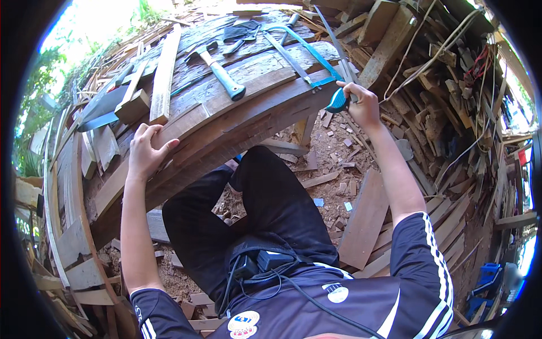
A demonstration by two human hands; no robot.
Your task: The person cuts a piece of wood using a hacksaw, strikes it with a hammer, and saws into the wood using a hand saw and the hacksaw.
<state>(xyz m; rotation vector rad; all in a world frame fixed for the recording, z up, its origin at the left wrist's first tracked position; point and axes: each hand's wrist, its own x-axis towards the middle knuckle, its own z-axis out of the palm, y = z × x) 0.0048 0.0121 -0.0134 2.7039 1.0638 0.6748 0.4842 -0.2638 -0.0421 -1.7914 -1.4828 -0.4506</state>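
My right hand (pixel 362 106) is closed at the teal handle (pixel 337 101) of a blue-framed hacksaw (pixel 313 53). The saw's frame lies across the far side of a thick wooden bench (pixel 248 127). A long grey metal blade (pixel 334 42) runs beside the saw, close to my fingers. My left hand (pixel 148 151) rests on the bench's near edge, thumb and fingers apart, holding nothing. Just beyond it lies a narrow wooden strip (pixel 167 73). A hammer (pixel 223 73) with a teal grip sits between my hands, farther back on the bench.
Behind the hammer is a dark flat-bladed tool (pixel 241 31). A wood block (pixel 133 107) and a bluish metal blade (pixel 99 121) lie at the left. Scrap wood (pixel 446 107) is heaped at the right. A wide board (pixel 364 220) and offcuts cover the ground beside my legs.
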